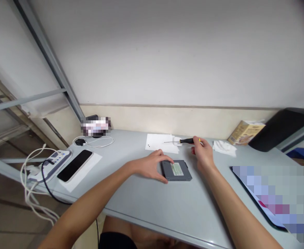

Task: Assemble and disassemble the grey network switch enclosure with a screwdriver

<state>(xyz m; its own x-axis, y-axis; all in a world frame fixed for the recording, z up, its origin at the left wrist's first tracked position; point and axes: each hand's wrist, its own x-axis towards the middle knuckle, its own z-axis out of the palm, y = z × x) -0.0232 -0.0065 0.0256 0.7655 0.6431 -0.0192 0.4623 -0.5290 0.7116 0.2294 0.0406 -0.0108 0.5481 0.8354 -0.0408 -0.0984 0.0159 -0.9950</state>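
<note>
A dark grey, flat rectangular device (167, 169) with a pale green label (177, 169) lies on the desk, vents along its near side. My left hand (152, 166) grips its left end, thumb at the near edge and fingers at the far edge. In my right hand (203, 152) is a screwdriver (186, 141) with a black and yellow handle, its thin shaft pointing left over a white sheet of paper (155, 142). A few tiny dark pieces, perhaps screws, rest on the left part of that paper (149, 145).
At left are a phone (75, 166) on white paper, a power strip (50, 164) with tangled cables, and a black charger (80, 141). To the right stand crumpled tissue (224, 147), a tan box (246, 133), a black cylinder (278, 129) and a mat (255, 199). A wall (167, 119) closes the back.
</note>
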